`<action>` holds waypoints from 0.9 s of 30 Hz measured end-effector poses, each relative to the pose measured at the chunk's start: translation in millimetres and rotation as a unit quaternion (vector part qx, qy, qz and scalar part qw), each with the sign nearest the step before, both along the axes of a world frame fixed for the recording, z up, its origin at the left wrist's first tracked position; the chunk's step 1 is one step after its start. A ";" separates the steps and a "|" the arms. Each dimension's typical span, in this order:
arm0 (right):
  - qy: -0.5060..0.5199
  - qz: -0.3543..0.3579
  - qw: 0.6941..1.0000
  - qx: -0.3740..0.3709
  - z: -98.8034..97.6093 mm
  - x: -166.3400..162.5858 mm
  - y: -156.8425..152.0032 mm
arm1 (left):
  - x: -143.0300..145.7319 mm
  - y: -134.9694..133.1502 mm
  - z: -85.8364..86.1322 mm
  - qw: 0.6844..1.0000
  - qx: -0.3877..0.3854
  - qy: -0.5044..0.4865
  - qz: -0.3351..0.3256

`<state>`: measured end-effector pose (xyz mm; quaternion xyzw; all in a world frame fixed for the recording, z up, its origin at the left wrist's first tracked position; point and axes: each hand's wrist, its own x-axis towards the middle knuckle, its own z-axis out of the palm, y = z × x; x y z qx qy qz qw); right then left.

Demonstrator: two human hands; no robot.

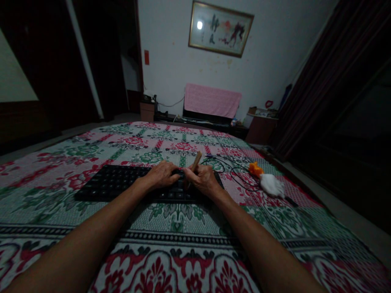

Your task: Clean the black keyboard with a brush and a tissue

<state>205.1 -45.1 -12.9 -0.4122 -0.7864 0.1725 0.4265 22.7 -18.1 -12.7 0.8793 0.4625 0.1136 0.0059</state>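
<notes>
Hands close together over black keyboard [113, 181]

Forearms [104, 219] converge forward; the right hand [203, 179] is clamped round a tilted wooden stick [197, 158]. The left hand [162, 174] lies palm down, its grip impossible to tell. The keyboard lies on a patterned bedspread [177, 221]

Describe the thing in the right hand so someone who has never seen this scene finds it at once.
On the flowered cover lies a long black keyboard. Over its right part, the right hand grips a slim tan stick, tilted, its upper end poking out above the fist. Its light brown colour and upward slant set it apart from the flat, dark keyboard beneath.
</notes>
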 end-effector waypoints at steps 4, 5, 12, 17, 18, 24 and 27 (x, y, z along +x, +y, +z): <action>-0.007 0.041 0.998 -0.048 7.4 -1.2 -5.5 | 0.4 -0.7 -1.3 1.000 0.015 0.010 0.017; 0.000 0.045 0.997 -0.060 8.8 -0.8 -5.9 | 0.5 -0.5 -1.3 1.000 0.012 0.007 0.018; 0.009 0.042 0.997 -0.069 11.0 -1.1 -9.3 | 0.3 -1.1 0.7 1.000 -0.004 -0.021 0.017; 0.005 0.101 0.989 -0.108 15.2 -3.9 -14.8 | -0.4 -1.7 0.8 1.000 -0.009 -0.024 0.016; 0.015 0.094 0.989 -0.111 15.7 -3.8 -14.7 | -0.3 -1.3 0.3 1.000 -0.009 -0.025 0.015; 0.018 0.058 0.992 -0.115 10.6 0.3 -6.4 | -0.6 0.7 -3.1 0.999 -0.016 -0.039 0.010; 0.057 0.023 0.992 -0.107 9.3 3.4 -1.1 | -3.3 0.6 2.5 0.996 -0.027 -0.083 -0.005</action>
